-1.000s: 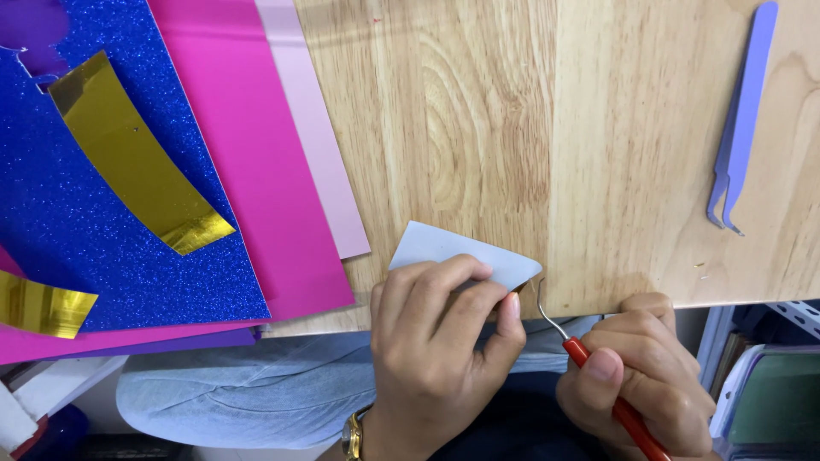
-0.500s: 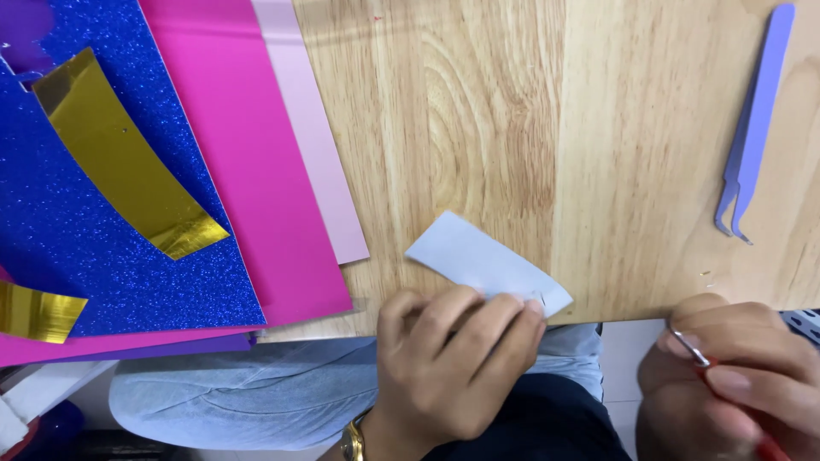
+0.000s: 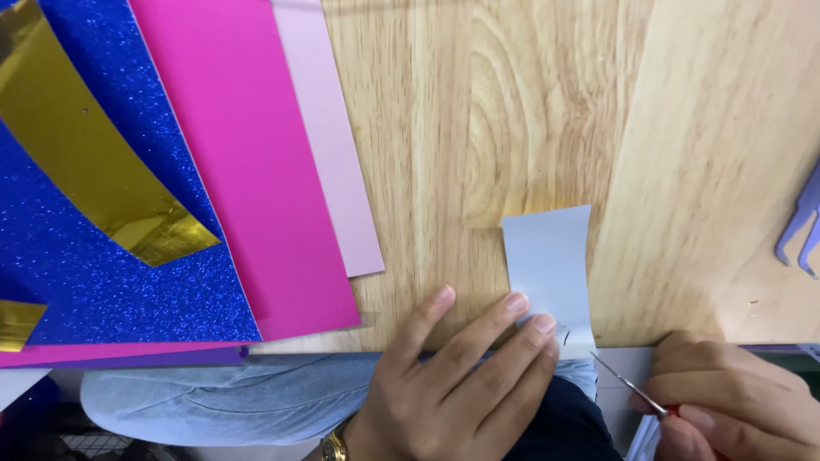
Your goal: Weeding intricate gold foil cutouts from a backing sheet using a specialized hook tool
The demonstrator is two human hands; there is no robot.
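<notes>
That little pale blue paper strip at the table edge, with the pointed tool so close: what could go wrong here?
1. The pointed tool in the right hand aims toward the left hand's fingertips pinning the pale blue paper strip; a slip might prick them.
2. The strip overhangs the wooden table edge, so pressure could tear or crease it.
3. It curls upward and may shift under the light hold.

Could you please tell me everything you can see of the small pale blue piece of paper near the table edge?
The pale blue paper piece is a small, roughly rectangular strip, matte and thin, curling slightly. It lies on the wooden table, its lower end reaching the front edge. The left hand presses its lower left corner with the fingertips. A small cut or mark shows near that end, beside the metal tip of the tool in the right hand.
</notes>
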